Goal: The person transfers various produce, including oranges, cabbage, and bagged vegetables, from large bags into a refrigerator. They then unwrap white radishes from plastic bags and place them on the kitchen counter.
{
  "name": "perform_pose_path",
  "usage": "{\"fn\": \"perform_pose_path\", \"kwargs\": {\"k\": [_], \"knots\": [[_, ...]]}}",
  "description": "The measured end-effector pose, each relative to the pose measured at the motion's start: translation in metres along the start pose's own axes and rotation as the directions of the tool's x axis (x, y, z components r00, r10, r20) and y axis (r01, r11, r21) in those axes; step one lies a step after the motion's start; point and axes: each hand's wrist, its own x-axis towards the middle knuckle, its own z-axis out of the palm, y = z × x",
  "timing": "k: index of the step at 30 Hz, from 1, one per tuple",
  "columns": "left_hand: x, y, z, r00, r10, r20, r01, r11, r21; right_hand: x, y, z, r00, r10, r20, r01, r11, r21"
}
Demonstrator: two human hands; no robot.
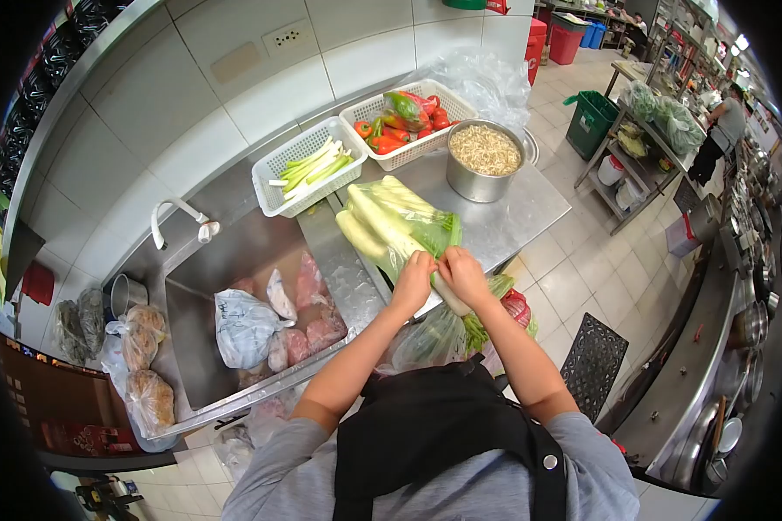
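A clear plastic bag (450, 227) of long, pale green-white vegetables (381, 227) with some green leaf lies on the steel counter in front of me. My left hand (415, 273) is closed at the bag's near edge, fingers pinched together. Right beside it, my right hand (462, 273) is also closed on the bag's edge, its fingertips partly hidden. Just below and between my hands, one pale stalk (452, 298) sticks out toward me. Whether it is inside the bag I cannot tell.
Behind the bag stand a basket of cut green-white stalks (269, 180), a basket of peppers (460, 97) and a metal pot of bean sprouts (485, 184). The sink (202, 260) at left holds bagged, pinkish pieces in water. More bagged greens (426, 340) hang low before me.
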Motion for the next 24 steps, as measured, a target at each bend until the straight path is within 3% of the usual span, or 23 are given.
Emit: {"fn": "perform_pose_path", "kwargs": {"k": [2, 4, 11, 13, 15, 17, 20, 21, 22, 23, 24], "knots": [[0.004, -0.001, -0.002, 0.998, -0.048, 0.033, 0.050, 0.997, -0.063, 0.003, 0.000, 0.004, 0.999, 0.047, -0.013, -0.046, 0.998, 0.037], [0.009, 0.001, -0.006, 0.934, -0.313, 0.173, 0.349, 0.904, -0.245, 0.005, -0.001, 0.007, 0.995, 0.099, -0.028, -0.097, 0.993, 0.073], [0.012, -0.030, 0.005, 0.943, -0.281, 0.180, 0.333, 0.826, -0.454, 0.016, 0.002, 0.024, 0.977, 0.194, -0.087, -0.186, 0.978, 0.095], [0.010, -0.032, 0.000, 0.867, -0.357, 0.348, 0.499, 0.629, -0.597, 0.020, 0.006, 0.030, 0.976, 0.205, -0.072, -0.198, 0.976, 0.089], [0.000, -0.024, -0.007, 0.848, -0.347, 0.400, 0.529, 0.593, -0.606, 0.024, 0.023, 0.047, 0.935, 0.320, -0.153, -0.323, 0.946, 0.009], [-0.019, -0.021, -0.010, 0.829, -0.336, 0.447, 0.557, 0.561, -0.612, 0.022, 0.056, 0.041, 0.937, 0.322, -0.137, -0.327, 0.945, -0.013], [-0.041, -0.039, -0.006, 0.880, -0.423, 0.216, 0.465, 0.675, -0.573, 0.040, 0.065, 0.043, 0.959, 0.265, -0.101, -0.270, 0.962, -0.037], [-0.046, -0.044, -0.005, 0.875, -0.429, 0.222, 0.473, 0.670, -0.572, 0.038, 0.069, 0.044, 0.975, 0.215, -0.065, -0.218, 0.974, -0.059], [-0.047, -0.050, -0.004, 0.912, -0.392, 0.121, 0.403, 0.799, -0.446, 0.039, 0.073, 0.044, 0.975, 0.216, -0.057, -0.220, 0.974, -0.062], [-0.045, -0.054, -0.010, 0.943, -0.331, 0.025, 0.324, 0.900, -0.293, 0.045, 0.077, 0.047, 0.952, 0.304, -0.020, -0.301, 0.949, 0.097], [-0.044, -0.058, -0.018, 0.892, -0.443, 0.089, 0.451, 0.860, -0.237, 0.047, 0.079, 0.051, 0.923, 0.383, 0.032, -0.378, 0.890, 0.254]]}}
